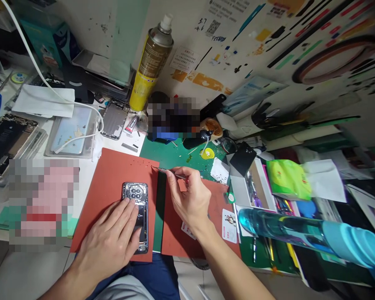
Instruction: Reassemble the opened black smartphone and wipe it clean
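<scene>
An opened phone (142, 221) with its inner parts and camera cluster showing lies on the left red-brown mat (112, 171). My left hand (115, 233) rests flat over the phone's left side, fingers stretched and side by side, holding nothing. My right hand (190, 198) pinches a slim screwdriver-like tool (167, 171), angled to the left above the phone. The tool's thin tip is near several tiny dark pieces (139, 163), apparently screws, scattered at the top of the mat. Whether the tip touches one is too small to tell.
A spray can (151, 62) stands behind the mats. Other opened phones (114, 118) lie back left, with a white cable (50, 83) across them. A second red mat (218, 200) carries cards (229, 225). At right are a blue bottle (287, 233) and a green packet (287, 179).
</scene>
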{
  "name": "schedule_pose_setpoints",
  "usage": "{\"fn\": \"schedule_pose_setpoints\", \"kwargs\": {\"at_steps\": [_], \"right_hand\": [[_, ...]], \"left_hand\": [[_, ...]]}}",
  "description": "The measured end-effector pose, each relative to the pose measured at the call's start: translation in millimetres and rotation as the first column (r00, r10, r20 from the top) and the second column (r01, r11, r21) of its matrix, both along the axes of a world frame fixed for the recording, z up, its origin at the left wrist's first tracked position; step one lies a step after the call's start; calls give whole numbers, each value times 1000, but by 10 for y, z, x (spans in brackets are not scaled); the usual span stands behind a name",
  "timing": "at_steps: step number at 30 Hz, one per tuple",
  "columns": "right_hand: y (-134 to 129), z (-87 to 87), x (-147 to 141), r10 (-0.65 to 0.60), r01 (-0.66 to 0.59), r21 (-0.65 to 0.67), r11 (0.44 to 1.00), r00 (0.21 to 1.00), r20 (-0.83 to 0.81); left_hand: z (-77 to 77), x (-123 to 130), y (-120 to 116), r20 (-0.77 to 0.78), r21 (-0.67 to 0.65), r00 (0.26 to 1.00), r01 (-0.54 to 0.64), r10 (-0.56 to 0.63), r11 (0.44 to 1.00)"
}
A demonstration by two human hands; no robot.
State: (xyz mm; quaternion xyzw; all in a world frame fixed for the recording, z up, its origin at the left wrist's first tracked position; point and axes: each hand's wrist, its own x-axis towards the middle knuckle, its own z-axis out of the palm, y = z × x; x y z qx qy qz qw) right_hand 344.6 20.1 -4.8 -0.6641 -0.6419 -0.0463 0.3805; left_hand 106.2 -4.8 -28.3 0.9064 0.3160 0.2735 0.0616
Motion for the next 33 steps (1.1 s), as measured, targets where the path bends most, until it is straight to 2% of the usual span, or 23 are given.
{"fn": "schedule_pose_setpoints", "kwargs": {"at_steps": [3, 6, 10, 14, 18, 22, 27, 33], "right_hand": [[-28, 3, -4, -12, 12, 11, 1000, 1000, -26], [-123, 61, -11, -17, 16, -11, 1000, 990, -141], [-312, 206, -50, -32, -25, -141, 990, 920, -390], [-454, 296, -109, -26, -113, -235, 966, 855, -517], [-514, 287, -136, -53, -128, -297, 946, 845, -532], [-581, 291, -117, -66, -119, -307, 944, 846, -530], [-756, 310, -99, -31, -180, -337, 924, 844, -535], [-848, 245, -150, -39, -171, -336, 926, 843, -536]], "left_hand": [[-10, 2, 2, -2, 3, 1000, -4, 4, 1000], [-19, -4, -4, -8, 3, 1000, -3, 4, 1000], [-27, -15, -17, -20, -12, 1000, 2, -2, 1000], [-31, -18, -23, -24, -17, 1000, -3, 2, 1000], [-34, -13, -22, -31, -5, 999, -7, 7, 1000], [-39, -12, -24, -33, -10, 999, -1, 1, 1000], [-44, -21, -23, -17, -22, 1000, 10, -10, 1000], [-38, -27, -20, -14, -25, 1000, 19, -19, 1000]]}}
